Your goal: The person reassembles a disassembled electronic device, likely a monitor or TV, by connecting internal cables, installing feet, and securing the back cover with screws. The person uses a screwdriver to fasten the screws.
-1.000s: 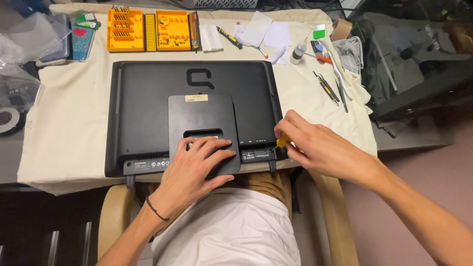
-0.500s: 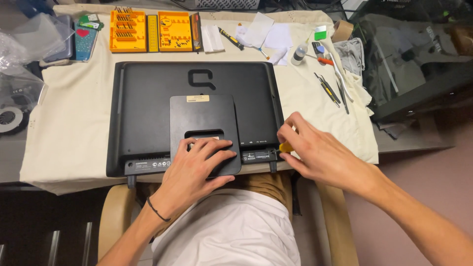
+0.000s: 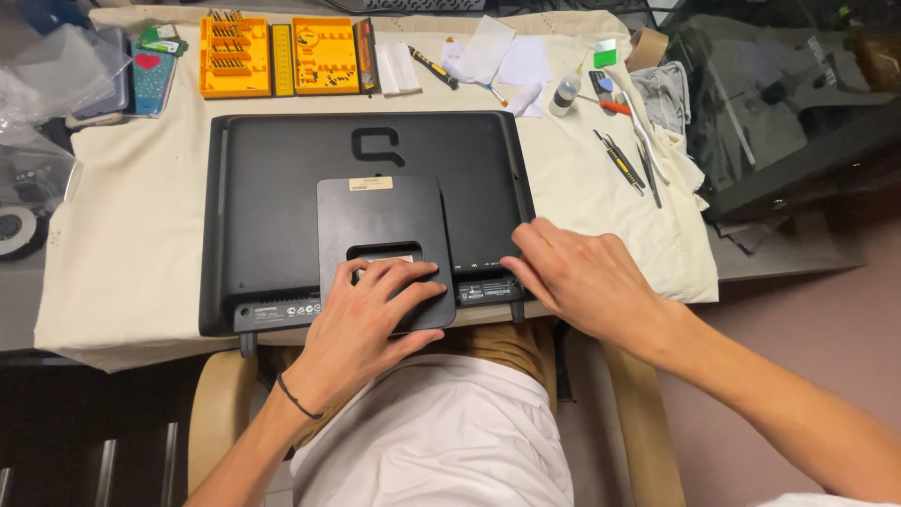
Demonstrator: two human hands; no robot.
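Cloth: a cream fabric sheet [image 3: 141, 244] covers the tabletop, its edge draping over at 6 o'clock.
Monitor: a large black plastic all-in-one computer [image 3: 282, 188] lies face down in the middle of the cloth, back panel up, its lower edge at the table's near rim.
Stand plate: a black rectangular stand mount [image 3: 380, 221] sits on the monitor's back, toward 6 o'clock of it.
Left hand [image 3: 361, 324]: flat and open, fingers spread, palm pressing on the lower part of the stand plate; it grips nothing.
Right hand [image 3: 587, 282]: at 4 o'clock of the monitor, fingers curled down onto its lower right corner; whether it pinches anything underneath cannot be told.
Bit cases: two orange plastic screwdriver bit trays [image 3: 282, 56] lie at 11 o'clock, beyond the monitor.
Hand tools: thin dark metal picks and tweezers [image 3: 624, 164] lie at 2 o'clock, well apart from both hands.
Bottle: a small clear dropper bottle [image 3: 565, 94] stands at 1 o'clock.
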